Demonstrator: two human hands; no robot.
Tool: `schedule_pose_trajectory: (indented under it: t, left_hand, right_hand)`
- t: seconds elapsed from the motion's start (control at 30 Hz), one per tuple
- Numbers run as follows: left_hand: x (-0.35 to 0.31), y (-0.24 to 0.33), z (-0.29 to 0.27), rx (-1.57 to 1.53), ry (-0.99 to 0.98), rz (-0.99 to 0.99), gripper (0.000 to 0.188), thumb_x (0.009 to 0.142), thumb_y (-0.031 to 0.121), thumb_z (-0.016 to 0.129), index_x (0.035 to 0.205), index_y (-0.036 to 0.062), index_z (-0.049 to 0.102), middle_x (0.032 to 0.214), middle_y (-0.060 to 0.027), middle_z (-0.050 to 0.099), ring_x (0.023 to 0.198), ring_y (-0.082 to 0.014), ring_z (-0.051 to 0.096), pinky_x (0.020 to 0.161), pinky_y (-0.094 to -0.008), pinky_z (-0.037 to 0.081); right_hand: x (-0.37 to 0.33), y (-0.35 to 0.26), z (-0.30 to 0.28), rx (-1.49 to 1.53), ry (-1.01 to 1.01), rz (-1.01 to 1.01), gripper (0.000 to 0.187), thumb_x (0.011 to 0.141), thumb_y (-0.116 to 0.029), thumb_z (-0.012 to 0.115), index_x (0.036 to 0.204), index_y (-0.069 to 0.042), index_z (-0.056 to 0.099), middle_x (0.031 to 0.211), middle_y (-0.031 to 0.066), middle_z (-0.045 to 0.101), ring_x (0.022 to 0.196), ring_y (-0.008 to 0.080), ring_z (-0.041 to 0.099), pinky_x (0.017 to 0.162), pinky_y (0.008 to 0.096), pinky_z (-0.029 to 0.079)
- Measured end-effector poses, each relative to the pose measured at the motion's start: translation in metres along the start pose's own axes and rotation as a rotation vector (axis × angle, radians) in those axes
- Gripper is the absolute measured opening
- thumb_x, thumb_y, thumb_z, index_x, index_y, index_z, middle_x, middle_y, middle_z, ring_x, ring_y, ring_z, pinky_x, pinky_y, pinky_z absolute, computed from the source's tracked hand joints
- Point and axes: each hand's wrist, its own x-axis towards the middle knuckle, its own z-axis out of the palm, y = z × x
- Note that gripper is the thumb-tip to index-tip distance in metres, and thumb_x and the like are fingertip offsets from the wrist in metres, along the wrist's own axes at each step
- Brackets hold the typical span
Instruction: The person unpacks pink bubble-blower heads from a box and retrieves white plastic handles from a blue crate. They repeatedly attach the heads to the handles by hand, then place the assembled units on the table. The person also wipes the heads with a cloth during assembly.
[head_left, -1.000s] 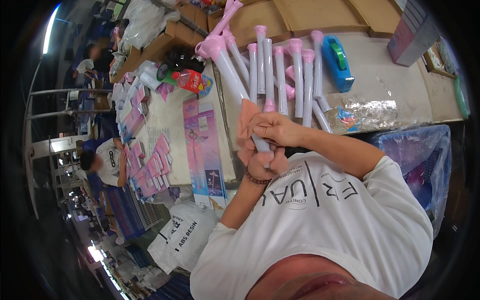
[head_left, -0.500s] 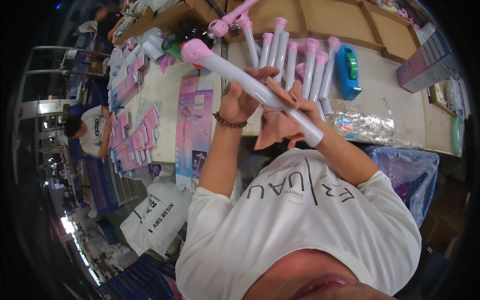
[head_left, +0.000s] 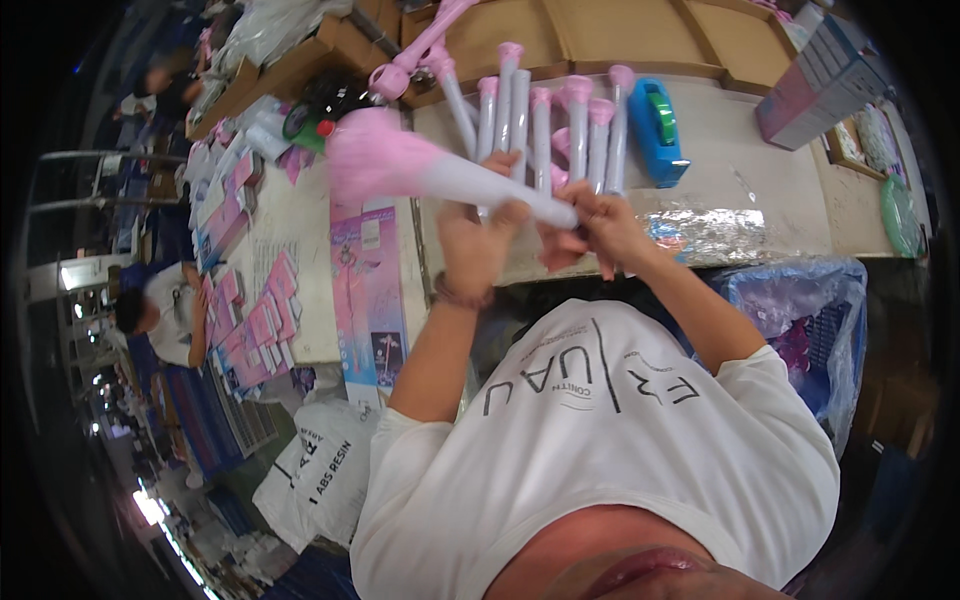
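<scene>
Wand (head_left: 452,178) swung flatter | pink head (head_left: 375,158) points left | axis dips rightward

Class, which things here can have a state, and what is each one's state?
Wand: held, tilted
Left hand: around wand, grip unclear
Right hand: closed at wand's end
Cloth: bunched
Other wands: lying together
Tape dispenser: loaded
Cardboard tray: open
Blue crate: plastic-lined

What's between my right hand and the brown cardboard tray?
In the head view, several white tubes with pink ends lie between your right hand and the cardboard tray.
</scene>
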Motion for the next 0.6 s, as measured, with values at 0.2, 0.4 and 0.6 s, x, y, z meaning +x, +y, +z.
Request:
schedule_pose_trajectory:
  t: [0.2,0.4,0.6]
  left_hand:
    - [0.001,-0.021,0.034,0.037,-0.077,-0.253,0.047,0.083,0.029,0.073,0.113,-0.0041,0.058,0.115,-0.0126,0.061,0.103,-0.0173,0.055,0.089,-0.0285,0.043]
    - [0.046,-0.093,0.029,0.327,-0.211,-0.360,0.074,0.079,0.042,0.072,0.127,-0.0085,0.047,0.123,-0.0215,0.056,0.112,-0.0258,0.055,0.094,-0.0336,0.043]
    - [0.069,-0.175,-0.032,0.924,-0.014,-0.431,0.075,0.073,0.041,0.072,0.127,-0.0060,0.047,0.126,-0.0270,0.051,0.118,-0.0381,0.049,0.101,-0.0412,0.039]
  right_hand:
    - [-0.012,0.057,-0.013,-0.209,-0.082,-0.214,0.032,0.094,-0.013,0.049,0.123,0.002,0.048,0.084,0.0059,0.064,0.051,0.0141,0.061,0.049,0.0226,0.048]
    - [-0.020,0.052,-0.030,-0.165,0.081,0.098,0.050,0.090,-0.021,0.059,0.132,0.000,0.041,0.079,0.0077,0.065,0.051,0.0117,0.061,0.039,0.0241,0.047]
    - [0.066,-0.052,-0.094,-0.131,0.345,-0.230,0.036,0.096,-0.026,0.048,0.124,-0.002,0.042,0.061,0.0063,0.055,0.034,0.0139,0.049,0.029,0.0257,0.038]
